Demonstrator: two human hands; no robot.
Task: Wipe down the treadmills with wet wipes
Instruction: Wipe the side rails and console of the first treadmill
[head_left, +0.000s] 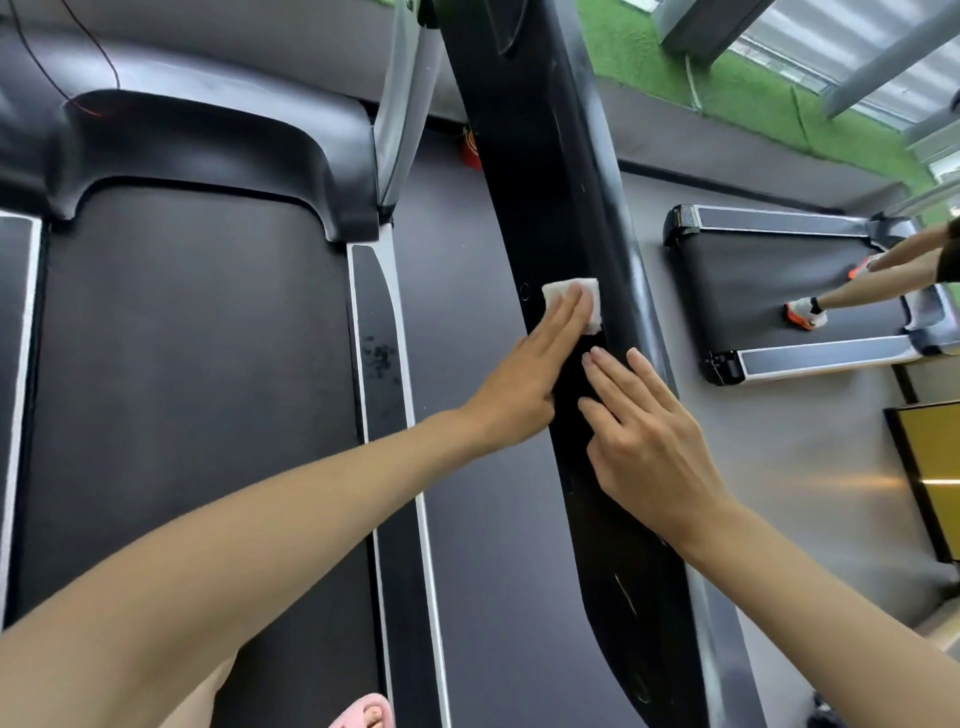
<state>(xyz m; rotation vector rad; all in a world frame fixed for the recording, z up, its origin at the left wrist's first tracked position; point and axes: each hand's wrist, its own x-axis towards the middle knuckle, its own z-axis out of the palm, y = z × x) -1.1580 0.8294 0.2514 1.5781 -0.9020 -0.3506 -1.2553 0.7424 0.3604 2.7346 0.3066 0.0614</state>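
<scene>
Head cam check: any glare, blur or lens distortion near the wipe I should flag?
Head view: wet wipe, left hand and right hand are sharp and evenly lit; wide-angle bend curves the black handrail and treadmill deck edges; soft sheen on the motor cover; windows top right blown out; lower right corner smeared.

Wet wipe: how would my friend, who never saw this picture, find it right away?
Find the long black rail running down the middle of the picture. Partway along it, the left hand presses flat on a small folded square, the wet wipe. It is the only white thing on the rail; the right hand beside it holds nothing.
</scene>
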